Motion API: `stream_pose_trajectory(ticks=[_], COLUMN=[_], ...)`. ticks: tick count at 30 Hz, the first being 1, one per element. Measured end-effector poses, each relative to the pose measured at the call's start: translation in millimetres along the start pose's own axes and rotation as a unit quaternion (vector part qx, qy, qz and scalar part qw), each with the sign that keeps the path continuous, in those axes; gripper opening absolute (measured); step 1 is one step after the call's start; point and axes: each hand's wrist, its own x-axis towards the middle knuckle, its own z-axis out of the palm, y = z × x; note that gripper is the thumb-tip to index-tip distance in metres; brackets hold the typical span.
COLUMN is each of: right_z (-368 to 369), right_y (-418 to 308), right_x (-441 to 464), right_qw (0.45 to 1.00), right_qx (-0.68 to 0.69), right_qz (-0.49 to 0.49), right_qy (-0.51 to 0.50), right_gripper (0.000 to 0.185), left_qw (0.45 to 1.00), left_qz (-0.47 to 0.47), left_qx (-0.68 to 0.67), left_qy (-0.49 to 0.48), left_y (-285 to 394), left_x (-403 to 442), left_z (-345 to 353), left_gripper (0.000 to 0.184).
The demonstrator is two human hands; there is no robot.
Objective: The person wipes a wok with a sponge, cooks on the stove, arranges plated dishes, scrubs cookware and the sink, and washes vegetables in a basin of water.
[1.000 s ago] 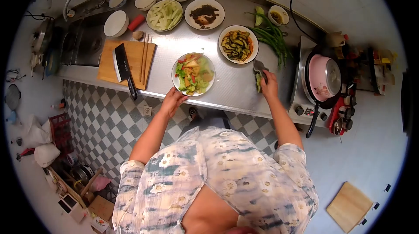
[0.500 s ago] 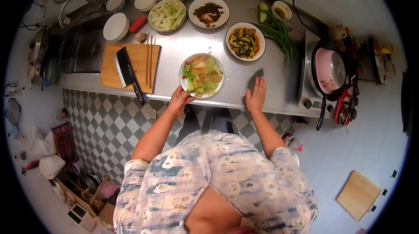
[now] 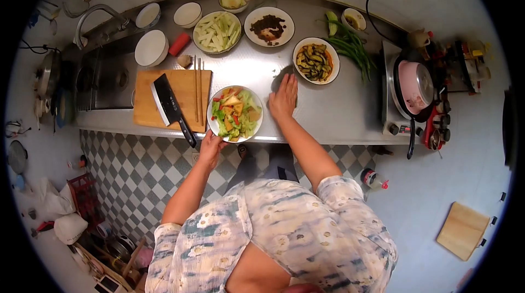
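My left hand (image 3: 210, 148) grips the near-left rim of a white plate (image 3: 235, 113) of mixed vegetables near the counter's front edge. To its right, my right hand (image 3: 284, 96) lies palm down with its fingers stretched out, on or just above the steel counter (image 3: 339, 112). A dark shape, perhaps a cloth or a shadow, shows around its fingertips; what lies under the palm is hidden. Beyond this hand stands a bowl of cooked eggplant-like slices (image 3: 314, 61). Left of the plate, a cleaver (image 3: 172, 104) and chopsticks (image 3: 197, 91) rest on a wooden board (image 3: 147, 111).
Along the back stand white bowls (image 3: 151, 48), a bowl of pale green strips (image 3: 217, 33) and a plate of dark food (image 3: 269, 27). Green peppers (image 3: 353, 47) lie near the stove (image 3: 389, 101), which holds a pan with a pink basin (image 3: 414, 88). The sink (image 3: 112, 74) is left.
My right hand has moved left across the counter from beside the eggplant bowl towards the plate. My left hand has shifted the plate a little left and nearer the front edge.
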Motion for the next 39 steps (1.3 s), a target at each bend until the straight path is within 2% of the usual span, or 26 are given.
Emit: stream_pose_trajectory(ticks=[3,6,8,10,12,14,15,16,18,21,22,24,25,27,29,32,34,35,39], right_z=[11,20,1,12,-9,1,-4,0,-6,-6,-37,-68,-88,-105,-127,-119,-109,-104,-80], right_y=[-11,-4,-22,-34,-59,-49,-46,-43,-30,34,45,85,99,147,184,224,210,202,165], right_x=[35,74,69,48,25,4,-3,-8,-21,-37,-38,-42,-44,-44,-44,-42,-46,-49,-60], right_qw=[0.998,0.989,0.979,0.966,0.966,0.925,0.932,0.941,0.909,0.895,0.867,0.866,0.802,0.826,0.823,0.883,0.962,0.981,0.988], right_qx=[0.028,0.093,0.013,0.096,0.155,0.306,0.278,0.265,0.398,0.445,0.497,0.486,0.547,0.504,0.484,0.389,0.191,0.087,0.05], right_qz=[0.005,-0.108,-0.2,-0.237,-0.133,-0.006,-0.036,-0.044,-0.024,-0.003,0.042,0.117,0.24,0.223,0.267,0.183,0.088,0.037,0.017], right_qy=[0.064,0.046,-0.044,-0.035,-0.161,-0.225,-0.231,-0.206,-0.124,-0.009,-0.025,0.027,0.029,0.118,0.131,0.188,0.175,0.17,0.146], right_gripper=[0.069,0.062,0.042,0.032,0.026,0.027,0.028,0.028,0.023,0.026,0.033,0.036,0.036,0.036,0.036,0.037,0.04,0.042,0.05], left_qw=[1.0,1.0,1.0,0.999,0.997,0.997,0.997,0.997,0.996,0.995,0.995,0.994,0.995,0.993,0.993,0.99,0.992,0.993,0.995], left_qz=[0.007,0.016,0.011,0.025,0.033,0.034,0.028,0.022,0.012,-0.008,-0.011,-0.015,-0.018,-0.028,-0.043,-0.057,-0.05,-0.046,-0.016], left_qx=[-0.008,-0.001,0.012,0.018,0.049,0.025,0.03,0.035,0.043,0.046,0.045,0.042,0.039,0.03,0.017,0.02,0.012,0.012,0.018], left_qy=[-0.011,-0.012,-0.007,-0.023,-0.041,-0.057,-0.063,-0.069,-0.083,-0.084,-0.091,-0.102,-0.093,-0.107,-0.111,-0.125,-0.115,-0.106,-0.096], left_y=[5,13,34,44,48,63,63,65,64,55,50,39,34,18,8,-7,-7,-7,-3], left_x=[-6,-8,-16,-9,6,10,19,26,34,47,51,56,56,61,59,65,65,65,78], left_z=[-11,-21,-15,-16,-20,5,8,17,37,65,74,88,95,102,112,119,122,123,117], left_gripper=[0.046,0.043,0.042,0.04,0.04,0.038,0.039,0.04,0.041,0.038,0.038,0.037,0.038,0.038,0.037,0.037,0.037,0.037,0.039])
